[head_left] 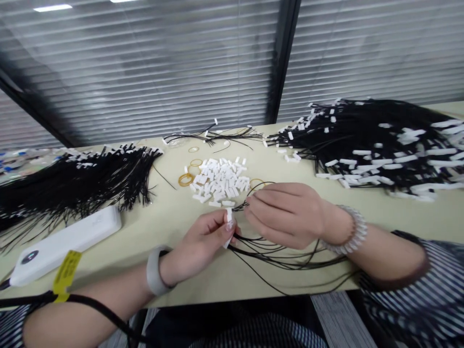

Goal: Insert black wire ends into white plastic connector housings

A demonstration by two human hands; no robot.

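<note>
My left hand [203, 244] pinches a long white plastic connector [229, 215] between thumb and fingers, held upright just above the table's near half. Thin black wires [290, 261] run from it to the right, passing under my other hand and trailing toward the table edge. To the right of the connector, my right hand [290, 212] has its fingertips pressed together on thin black wire ends [239, 208] beside the connector's upper part. Whether those ends sit in the connector is too small to tell. A heap of small white connector pieces [222, 180] lies just beyond both hands.
Yellow rubber bands [186, 180] lie left of the heap. Bundles of black wires lie at left [90, 181] and right [362, 130], with white connectors on them. A white power bank [68, 244] rests at front left. A black cable [97, 309] crosses my left forearm. Window blinds [163, 72] stand behind.
</note>
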